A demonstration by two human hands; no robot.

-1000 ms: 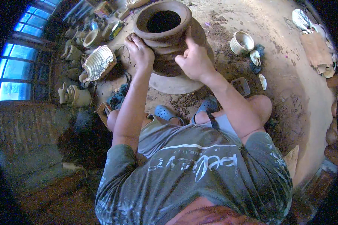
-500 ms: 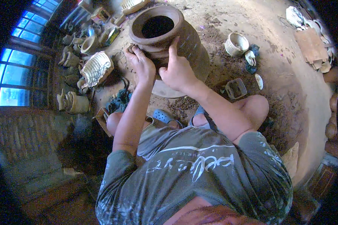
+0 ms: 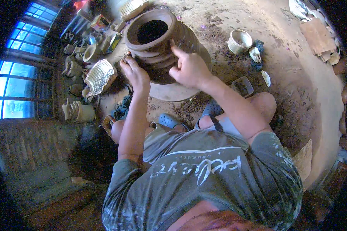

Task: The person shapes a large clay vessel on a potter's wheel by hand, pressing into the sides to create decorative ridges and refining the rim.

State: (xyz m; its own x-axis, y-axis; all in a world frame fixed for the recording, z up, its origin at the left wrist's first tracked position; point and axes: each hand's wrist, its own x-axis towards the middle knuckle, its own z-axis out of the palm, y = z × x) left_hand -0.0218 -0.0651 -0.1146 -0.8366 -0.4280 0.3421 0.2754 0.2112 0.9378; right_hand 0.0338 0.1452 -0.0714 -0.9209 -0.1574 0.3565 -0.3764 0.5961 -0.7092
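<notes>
The right hand (image 3: 192, 69) is touching the clay pot (image 3: 158, 57) below its rim, index finger extending, others curling. The left hand (image 3: 137, 78) is bending fingers against the pot's left side. Neither hand's hold is showing clearly. The pot is standing ahead of both, on a pale disc (image 3: 171, 93). Well right, a basket (image 3: 237, 47) is standing.

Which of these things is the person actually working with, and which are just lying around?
Seemingly in use:
brown pot, left hand at its side, right hand with a finger near its rim
pale round base beneath it

Apparently lying about:
pale basket
plastic box
ribbed pale piece
flat brown sheets
</notes>
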